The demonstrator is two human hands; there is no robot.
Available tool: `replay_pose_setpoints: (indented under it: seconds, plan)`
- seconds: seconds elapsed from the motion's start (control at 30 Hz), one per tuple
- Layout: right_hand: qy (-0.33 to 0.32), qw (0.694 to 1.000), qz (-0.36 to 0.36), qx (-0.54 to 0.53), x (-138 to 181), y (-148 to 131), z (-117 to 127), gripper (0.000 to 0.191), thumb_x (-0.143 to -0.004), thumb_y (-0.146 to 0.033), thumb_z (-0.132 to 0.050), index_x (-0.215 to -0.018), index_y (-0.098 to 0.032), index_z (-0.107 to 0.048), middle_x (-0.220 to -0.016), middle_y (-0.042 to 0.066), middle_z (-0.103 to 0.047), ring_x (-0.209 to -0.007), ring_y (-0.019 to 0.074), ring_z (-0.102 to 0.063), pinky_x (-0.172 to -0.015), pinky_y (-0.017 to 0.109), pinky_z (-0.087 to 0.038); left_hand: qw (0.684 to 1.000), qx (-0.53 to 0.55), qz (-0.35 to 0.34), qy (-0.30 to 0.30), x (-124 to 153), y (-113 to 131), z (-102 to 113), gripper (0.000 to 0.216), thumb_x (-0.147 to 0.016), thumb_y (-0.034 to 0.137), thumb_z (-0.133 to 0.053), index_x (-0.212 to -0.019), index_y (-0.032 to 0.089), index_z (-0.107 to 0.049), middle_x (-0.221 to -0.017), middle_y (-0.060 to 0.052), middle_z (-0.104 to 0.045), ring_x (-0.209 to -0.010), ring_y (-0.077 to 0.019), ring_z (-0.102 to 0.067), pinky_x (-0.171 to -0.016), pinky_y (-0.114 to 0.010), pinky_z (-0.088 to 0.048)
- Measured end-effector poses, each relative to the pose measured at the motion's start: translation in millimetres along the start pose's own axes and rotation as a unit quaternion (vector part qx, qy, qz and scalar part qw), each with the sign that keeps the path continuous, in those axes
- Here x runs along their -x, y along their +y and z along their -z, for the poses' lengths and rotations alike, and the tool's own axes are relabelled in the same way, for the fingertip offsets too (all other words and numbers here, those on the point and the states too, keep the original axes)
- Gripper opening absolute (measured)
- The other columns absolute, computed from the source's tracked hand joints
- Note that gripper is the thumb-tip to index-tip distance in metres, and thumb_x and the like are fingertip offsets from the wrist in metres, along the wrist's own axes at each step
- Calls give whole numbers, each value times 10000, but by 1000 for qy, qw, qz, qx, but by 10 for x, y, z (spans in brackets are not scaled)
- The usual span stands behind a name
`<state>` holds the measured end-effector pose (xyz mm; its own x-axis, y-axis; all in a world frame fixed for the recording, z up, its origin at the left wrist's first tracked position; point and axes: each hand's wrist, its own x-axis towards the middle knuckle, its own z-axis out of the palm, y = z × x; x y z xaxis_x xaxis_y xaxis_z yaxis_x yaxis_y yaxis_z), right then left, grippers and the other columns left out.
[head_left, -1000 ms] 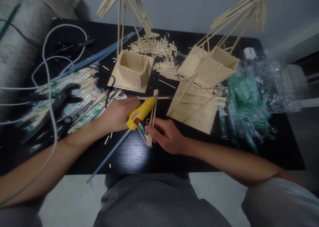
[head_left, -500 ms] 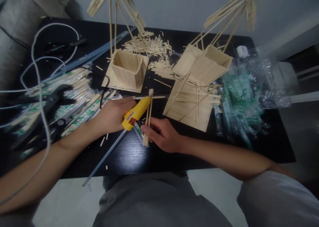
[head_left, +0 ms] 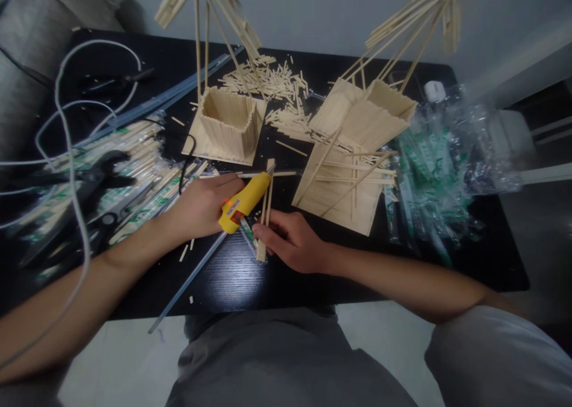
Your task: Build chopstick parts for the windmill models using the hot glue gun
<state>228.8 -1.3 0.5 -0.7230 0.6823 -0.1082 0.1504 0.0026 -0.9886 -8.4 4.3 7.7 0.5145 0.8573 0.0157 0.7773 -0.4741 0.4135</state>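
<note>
My left hand (head_left: 206, 205) is wrapped round the handle of a yellow hot glue gun (head_left: 245, 203). A long clear glue stick (head_left: 185, 285) sticks out of the gun's back end toward the table's front edge. The gun's nozzle touches or nearly touches the far end of a narrow frame of wooden sticks (head_left: 261, 249); I cannot tell which. Two thin parallel sticks with short pieces across their ends make up this frame. My right hand (head_left: 295, 240) pinches its near part between thumb and fingers. Some of both hands' fingers are hidden.
Behind stand a stick-walled box on a base (head_left: 227, 124) and a tilted stick model (head_left: 370, 115). Short cut sticks (head_left: 277, 85) lie piled between them. Plastic wrappers (head_left: 433, 174) lie right; packed sticks, pliers (head_left: 96, 177) and a white cable (head_left: 67, 127) lie left.
Almost nothing differs. Both hands, the glue gun and the stick frame keep their places; only the camera view has shifted very slightly.
</note>
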Motion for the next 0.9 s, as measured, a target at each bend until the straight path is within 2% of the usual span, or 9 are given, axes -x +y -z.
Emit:
replay_pose_setpoints:
  seconds: [0.23,0.43,0.67,0.9]
  plan:
    - [-1,1000,-5,5,1,-27,3,361,-997,-445,-534,-764,-170,-540,-605,-39,-526,-555,70,-450,-541,190,-346,1000,8,-1,7,-18,16,8,251,-962,387,-482,-818,185,-519,-823,-26,-566,-751,-123,-525,-702,-254,-385]
    - [1,1000,2,2,-1,-19,2,357,-998,-441,-534,-765,-171,-543,-610,-39,-529,-558,70,-451,-545,190,-351,1000,14,4,18,-28,15,-6,240,-930,338,-487,-734,202,-459,-755,-19,-536,-714,-129,-504,-665,-263,-360]
    - [0,1000,-1,-3,-3,-18,5,338,-994,-430,-548,-781,-168,-549,-606,-44,-521,-543,65,-446,-532,189,-344,1000,11,20,1,-19,44,28,246,-935,340,-503,-747,194,-441,-774,-3,-504,-693,-104,-444,-662,-257,-345]
    - [9,1000,3,9,6,-21,-6,344,-999,-431,-537,-774,-171,-545,-607,-43,-513,-560,67,-441,-544,196,-340,1000,-1,11,-8,-10,10,0,228,-962,361,-484,-815,187,-489,-811,-11,-530,-763,-110,-483,-703,-257,-356]
